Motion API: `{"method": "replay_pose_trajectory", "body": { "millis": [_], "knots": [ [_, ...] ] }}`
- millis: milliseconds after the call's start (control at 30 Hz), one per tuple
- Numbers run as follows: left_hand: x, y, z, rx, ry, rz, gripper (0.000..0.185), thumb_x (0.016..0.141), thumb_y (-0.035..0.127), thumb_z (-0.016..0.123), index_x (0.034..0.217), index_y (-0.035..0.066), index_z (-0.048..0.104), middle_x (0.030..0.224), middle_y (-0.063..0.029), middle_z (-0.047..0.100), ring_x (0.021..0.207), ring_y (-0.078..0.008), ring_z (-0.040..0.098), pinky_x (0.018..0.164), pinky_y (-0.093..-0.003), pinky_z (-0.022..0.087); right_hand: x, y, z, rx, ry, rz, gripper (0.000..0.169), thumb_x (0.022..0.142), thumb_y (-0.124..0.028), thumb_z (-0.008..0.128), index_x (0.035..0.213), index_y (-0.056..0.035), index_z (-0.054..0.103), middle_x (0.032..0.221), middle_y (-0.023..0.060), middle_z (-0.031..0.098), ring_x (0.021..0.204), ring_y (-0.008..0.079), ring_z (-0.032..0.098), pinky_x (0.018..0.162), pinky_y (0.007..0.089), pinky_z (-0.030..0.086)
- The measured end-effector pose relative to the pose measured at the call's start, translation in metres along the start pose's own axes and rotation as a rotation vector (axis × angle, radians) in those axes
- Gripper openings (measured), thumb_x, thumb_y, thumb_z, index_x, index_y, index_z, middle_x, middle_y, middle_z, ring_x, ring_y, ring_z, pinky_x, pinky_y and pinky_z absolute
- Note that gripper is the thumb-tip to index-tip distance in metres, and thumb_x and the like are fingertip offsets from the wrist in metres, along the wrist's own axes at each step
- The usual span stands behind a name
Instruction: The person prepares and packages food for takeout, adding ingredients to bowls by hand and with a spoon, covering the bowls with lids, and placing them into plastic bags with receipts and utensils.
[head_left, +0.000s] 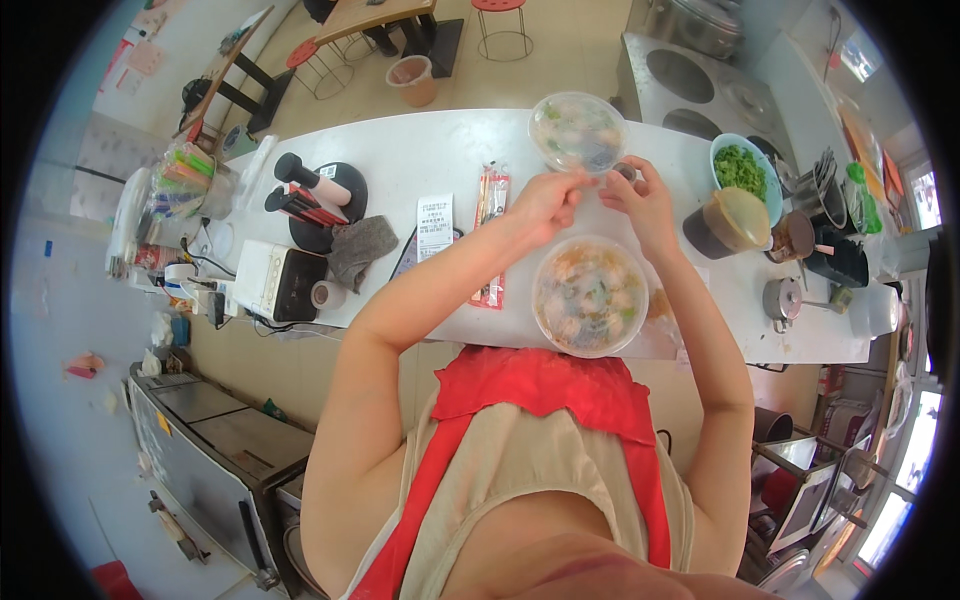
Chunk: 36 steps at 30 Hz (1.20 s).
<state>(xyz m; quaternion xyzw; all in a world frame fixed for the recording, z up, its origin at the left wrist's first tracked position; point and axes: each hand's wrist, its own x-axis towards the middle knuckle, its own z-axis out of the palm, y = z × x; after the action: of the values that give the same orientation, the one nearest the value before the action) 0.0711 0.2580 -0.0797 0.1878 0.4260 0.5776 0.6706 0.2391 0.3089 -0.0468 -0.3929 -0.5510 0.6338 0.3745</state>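
Over the white counter my right hand grips a small round cup, which looks dark inside and is partly covered by the fingers. My left hand is beside it, fingers curled and index finger reaching toward the cup; whether it pinches anything is too small to tell. Just beyond both hands stands a lidded clear plastic bowl with green and pale food. A second lidded plastic bowl, holding orange-tinged soup with pale pieces, sits nearer my red apron, between my forearms.
Left of my hands lie wrapped chopsticks, a printed receipt over a phone, a grey cloth and a small printer. On the right are a bowl of chopped greens, a dark-filled jug and a metal pot.
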Motion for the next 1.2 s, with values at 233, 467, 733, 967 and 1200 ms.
{"method": "replay_pose_trajectory", "body": {
  "millis": [233, 467, 733, 967, 1200],
  "knots": [
    [0.007, 0.071, -0.032, 0.589, 0.271, 0.089, 0.036, 0.089, 0.034, 0.061, 0.077, 0.000, 0.063, 0.058, 0.0028, 0.041, 0.045, -0.0087, 0.027, 0.042, -0.0269, 0.020, 0.003, -0.013, -0.010, -0.077, -0.034, 0.029, 0.040, 0.092, -0.022, 0.065, 0.125, -0.0018, 0.055, 0.089, 0.0092, 0.064, 0.080, 0.0149, 0.065, 0.074, 0.0267, 0.054],
    [0.000, 0.036, -0.011, 0.119, 0.227, 0.057, 0.018, 0.086, 0.016, 0.058, 0.076, 0.001, 0.061, 0.064, -0.0038, 0.057, 0.043, -0.0088, 0.031, 0.042, -0.0264, 0.023, 0.011, -0.005, -0.015, 0.026, 0.080, 0.029, 0.034, 0.098, -0.024, 0.056, 0.124, -0.0040, 0.051, 0.098, 0.0090, 0.059, 0.091, 0.0167, 0.063, 0.081, 0.0304, 0.055],
    [-0.017, 0.031, -0.002, 0.721, -0.257, 0.016, 0.030, 0.093, 0.030, 0.054, 0.093, 0.003, 0.066, 0.082, -0.0085, 0.069, 0.050, -0.0120, 0.047, 0.050, -0.0289, 0.039, 0.005, -0.008, -0.008, -0.009, 0.138, 0.073, 0.041, 0.098, -0.032, 0.054, 0.126, -0.0044, 0.044, 0.104, 0.0151, 0.060, 0.087, 0.0183, 0.064, 0.077, 0.0300, 0.053],
    [0.021, 0.069, 0.028, 1.750, -0.175, 1.318, 0.046, 0.086, 0.030, 0.060, 0.128, 0.009, 0.057, 0.138, -0.0139, 0.048, 0.129, -0.0329, 0.043, 0.106, -0.0464, 0.036, 0.006, -0.011, -0.019, -0.175, 0.082, 0.084, 0.049, 0.097, -0.043, 0.050, 0.130, -0.0067, 0.044, 0.100, 0.0116, 0.065, 0.081, 0.0165, 0.064, 0.068, 0.0276, 0.048],
    [0.046, 0.044, 0.033, 1.897, -0.269, 1.239, 0.048, 0.089, 0.035, 0.057, 0.135, 0.025, 0.052, 0.152, -0.0068, 0.033, 0.142, -0.0338, 0.022, 0.116, -0.0517, 0.019, 0.001, -0.013, -0.016, -0.185, 0.111, 0.061, 0.042, 0.096, -0.041, 0.053, 0.118, -0.0059, 0.045, 0.089, 0.0089, 0.065, 0.073, 0.0139, 0.062, 0.064, 0.0258, 0.046]
  ]
}}
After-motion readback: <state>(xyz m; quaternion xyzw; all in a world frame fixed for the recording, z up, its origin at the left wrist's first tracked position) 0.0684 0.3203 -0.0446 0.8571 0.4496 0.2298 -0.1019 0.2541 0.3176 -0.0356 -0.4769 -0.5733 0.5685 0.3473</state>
